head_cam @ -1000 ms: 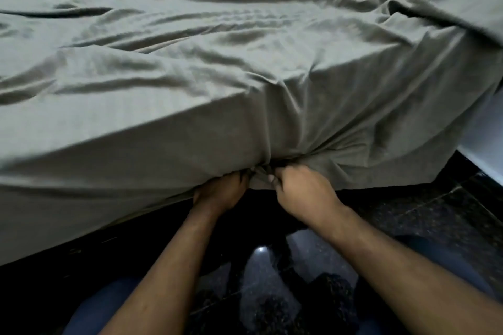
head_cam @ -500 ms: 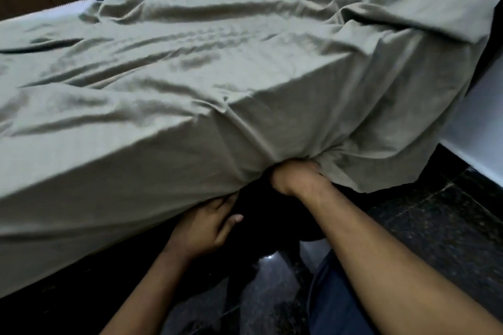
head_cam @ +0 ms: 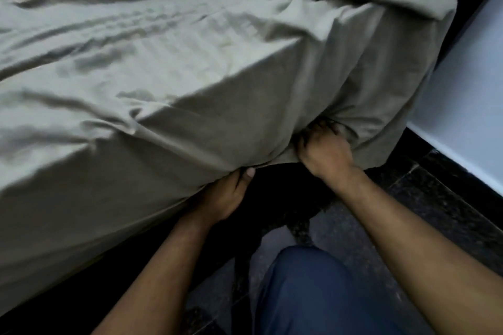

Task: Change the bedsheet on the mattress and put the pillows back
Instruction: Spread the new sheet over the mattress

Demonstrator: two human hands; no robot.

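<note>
Bed corner: the grey-green bedsheet (head_cam: 190,68) is draping over the mattress corner, its side panel hanging down to a loose hem just above the dark speckled floor (head_cam: 449,212).
Open room: a narrow strip of floor is lying between the bed and a pale wall panel (head_cam: 468,90) at right; the person's blue-clad knee (head_cam: 313,294) is filling the space below the hands.
Left hand (head_cam: 226,196): it is reaching under the hem, fingers curling beneath the sheet's lower edge, thumb tip showing against the cloth.
Right hand (head_cam: 324,149): it is clenching a bunched fold of the sheet at the corner, knuckles outward.
Sheet lie: wrinkles are running across the top from left toward the far right; the bed's near edge is slanting from lower left up to the corner.
</note>
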